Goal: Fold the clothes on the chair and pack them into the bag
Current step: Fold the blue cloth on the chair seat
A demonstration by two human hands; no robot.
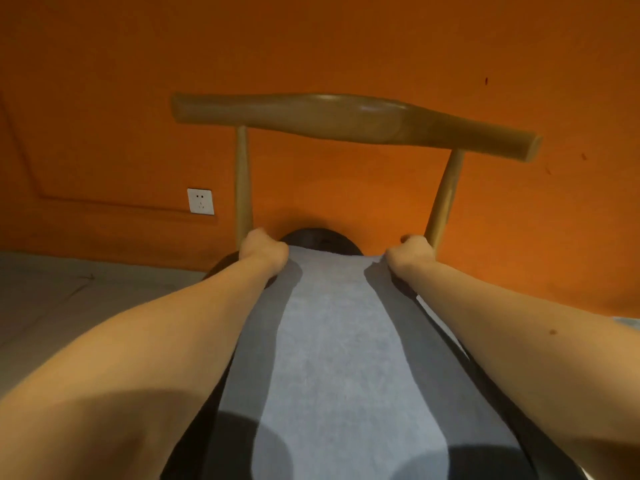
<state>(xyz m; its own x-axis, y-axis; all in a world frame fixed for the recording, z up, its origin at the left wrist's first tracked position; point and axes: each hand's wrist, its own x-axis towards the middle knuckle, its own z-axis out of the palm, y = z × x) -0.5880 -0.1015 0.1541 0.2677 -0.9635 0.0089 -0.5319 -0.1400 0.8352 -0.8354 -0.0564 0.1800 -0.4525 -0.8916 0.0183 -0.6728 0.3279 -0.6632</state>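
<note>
- Left hand (265, 249): fingers curled down over the far-left corner of the grey garment (332, 341), gripping it; fingertips hidden.
- Right hand (410, 251): same clenched grasp on the far-right corner, just beside the right post of the chair (346, 121).
- Garment lies flat, stretched near to far over the dark seat (320, 239), between both forearms.
- 2 wooden posts carry the curved backrest.
- Orange wall (346, 46) behind; white socket (200, 201) far left; pale floor (52, 306) at left.

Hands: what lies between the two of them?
In the head view, a grey cloth spans the gap between the left hand and the right hand, each gripping a far corner; the dark seat shows just beyond its edge.
</note>
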